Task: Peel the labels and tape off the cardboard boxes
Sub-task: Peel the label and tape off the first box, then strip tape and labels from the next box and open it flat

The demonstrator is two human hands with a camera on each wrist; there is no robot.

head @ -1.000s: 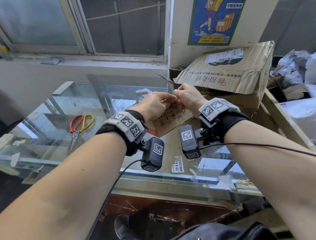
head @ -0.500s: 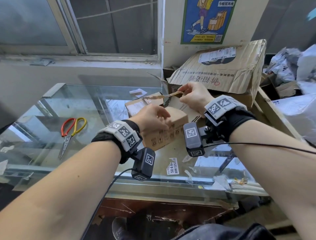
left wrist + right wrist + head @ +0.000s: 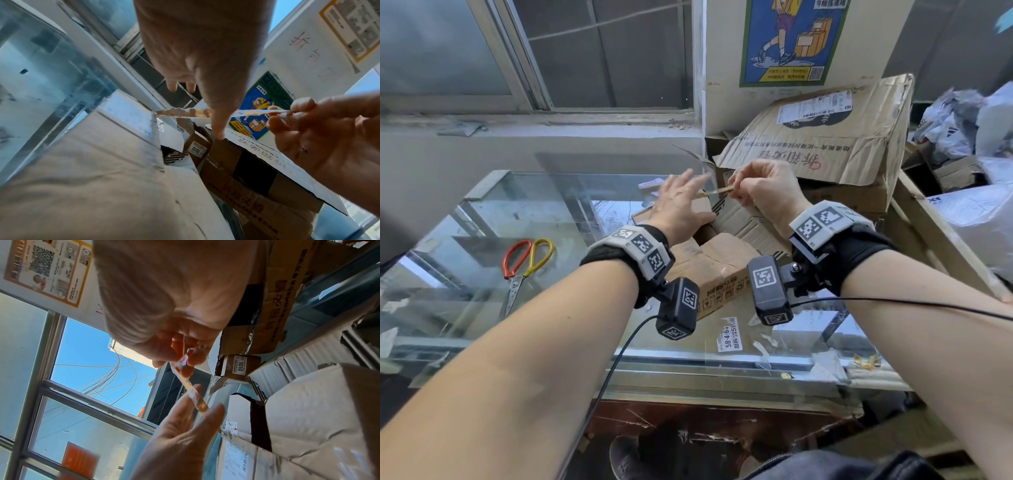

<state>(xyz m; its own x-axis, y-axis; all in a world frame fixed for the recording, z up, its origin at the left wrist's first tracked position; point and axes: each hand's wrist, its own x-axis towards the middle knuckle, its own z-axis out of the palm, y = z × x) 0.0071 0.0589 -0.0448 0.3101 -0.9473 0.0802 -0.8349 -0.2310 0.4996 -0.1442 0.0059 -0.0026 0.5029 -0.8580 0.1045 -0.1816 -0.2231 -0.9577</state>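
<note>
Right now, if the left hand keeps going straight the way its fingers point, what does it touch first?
Most likely the tape strip that the right hand pinches: the left hand is open, its fingers beside the strip. Depth is unclear; contact may already exist.

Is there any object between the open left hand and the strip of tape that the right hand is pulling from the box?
Nothing visible stands between them. The right hand pinches the thin brownish tape strip, stretched from the small brown cardboard box. The left hand, fingers straight, is right beside the strip, its fingers overlapping it in the right wrist view; actual contact is unclear.

Scissors (image 3: 525, 265) on glass counter (image 3: 482, 219)
</note>
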